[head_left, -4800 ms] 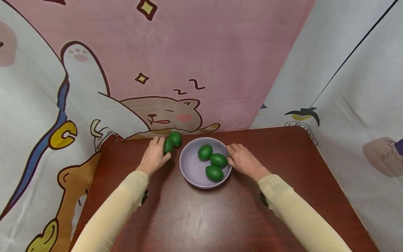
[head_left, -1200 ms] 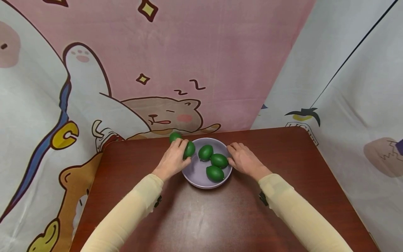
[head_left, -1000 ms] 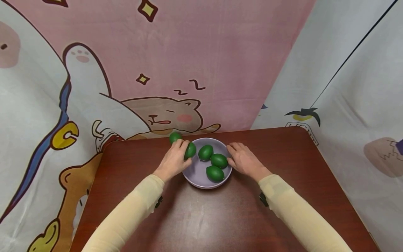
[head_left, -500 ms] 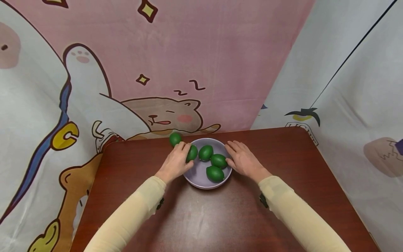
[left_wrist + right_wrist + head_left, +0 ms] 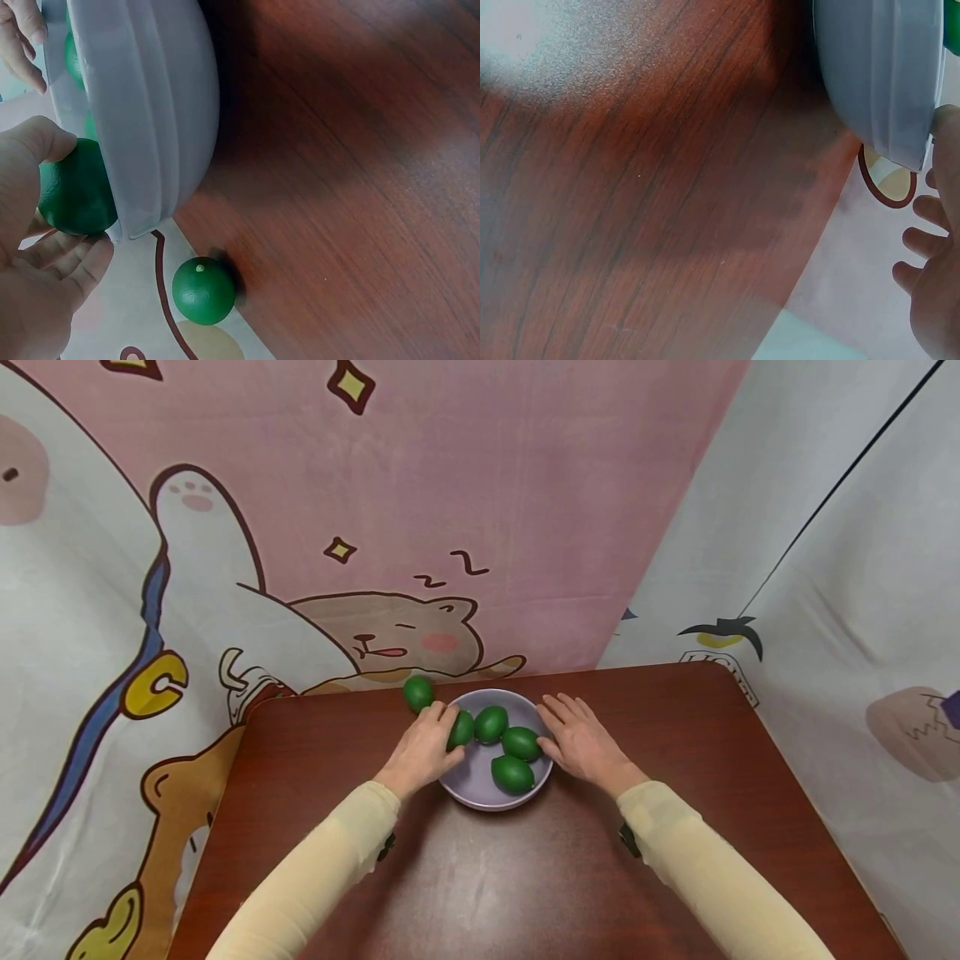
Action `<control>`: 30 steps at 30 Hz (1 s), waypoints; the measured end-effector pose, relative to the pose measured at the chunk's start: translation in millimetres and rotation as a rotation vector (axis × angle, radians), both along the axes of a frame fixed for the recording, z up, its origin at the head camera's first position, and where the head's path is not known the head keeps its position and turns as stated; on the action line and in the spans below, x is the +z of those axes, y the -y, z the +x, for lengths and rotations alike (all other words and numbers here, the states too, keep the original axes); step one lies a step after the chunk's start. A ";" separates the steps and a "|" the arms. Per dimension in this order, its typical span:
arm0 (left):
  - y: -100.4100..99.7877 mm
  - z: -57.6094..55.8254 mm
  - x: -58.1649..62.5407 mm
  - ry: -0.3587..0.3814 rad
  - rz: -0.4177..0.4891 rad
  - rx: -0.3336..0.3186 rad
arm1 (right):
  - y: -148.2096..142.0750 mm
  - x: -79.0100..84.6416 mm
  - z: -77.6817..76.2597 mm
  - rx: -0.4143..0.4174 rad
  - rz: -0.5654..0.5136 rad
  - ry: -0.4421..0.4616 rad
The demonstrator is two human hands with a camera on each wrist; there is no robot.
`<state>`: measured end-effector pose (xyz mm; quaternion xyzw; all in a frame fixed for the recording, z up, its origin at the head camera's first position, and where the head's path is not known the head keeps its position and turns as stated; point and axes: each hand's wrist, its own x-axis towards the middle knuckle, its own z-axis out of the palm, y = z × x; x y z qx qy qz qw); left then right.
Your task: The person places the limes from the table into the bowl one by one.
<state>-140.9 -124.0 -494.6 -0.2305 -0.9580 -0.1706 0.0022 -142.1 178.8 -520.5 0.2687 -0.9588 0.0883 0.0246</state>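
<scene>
My left hand (image 5: 422,749) grips a green lime (image 5: 79,187) at the left rim of a pale purple bowl (image 5: 474,789). In the left wrist view, the thumb lies on one side of the lime and the fingers curl under the other. Inside the bowl lie three more limes, one at the back (image 5: 491,725), one toward the right (image 5: 522,743) and one nearer the front (image 5: 513,774). My right hand (image 5: 588,745) rests at the bowl's right rim with its fingers extended; in the right wrist view, its thumb touches the rim.
Another lime (image 5: 418,693) lies on the brown wooden table (image 5: 480,885), near the back edge behind my left hand. A cartoon-printed cloth (image 5: 525,527) hangs right behind the table.
Over these seconds my left hand has carried the lime rightward from the table to the bowl's rim, and slightly nearer me lately. The right hand's fingers have straightened a little.
</scene>
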 end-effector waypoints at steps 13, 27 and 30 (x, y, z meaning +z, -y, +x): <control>-3.9 3.3 -5.5 0.031 -0.016 0.015 | -4.3 -4.2 3.7 -0.014 -0.007 0.009; -7.9 3.5 -9.9 -0.010 -0.037 -0.032 | -7.9 -3.3 6.0 -0.038 -0.005 0.048; -8.8 3.7 -9.4 -0.019 -0.048 -0.032 | -7.8 -2.5 5.9 -0.037 -0.005 0.051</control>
